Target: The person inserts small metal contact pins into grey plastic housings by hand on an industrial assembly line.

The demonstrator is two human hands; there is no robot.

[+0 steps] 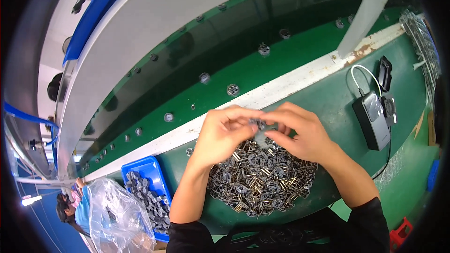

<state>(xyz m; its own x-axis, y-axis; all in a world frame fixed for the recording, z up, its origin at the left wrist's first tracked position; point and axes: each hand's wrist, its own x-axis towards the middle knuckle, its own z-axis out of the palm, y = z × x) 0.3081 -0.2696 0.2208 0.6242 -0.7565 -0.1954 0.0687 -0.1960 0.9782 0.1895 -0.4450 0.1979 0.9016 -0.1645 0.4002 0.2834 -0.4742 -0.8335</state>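
Note:
My left hand (224,133) pinches a small dark grey part (259,124) between thumb and fingers, over the far edge of a heap. My right hand (300,129) meets it from the other side, thumb and forefinger curled at the same part. Fingertips hide much of the part, so its exact kind does not show. Below both hands lies the big heap of small dark parts with brass-coloured metal pins (262,175), spread on the green tabletop (304,96).
A blue tray (161,178) of grey caps stands left, beside a clear plastic bag (117,215). Beyond a white rail (300,77), a green conveyor belt (253,72) carries scattered round parts. At right lies a black power bank (372,122) with cables. A person (70,208) sits far left.

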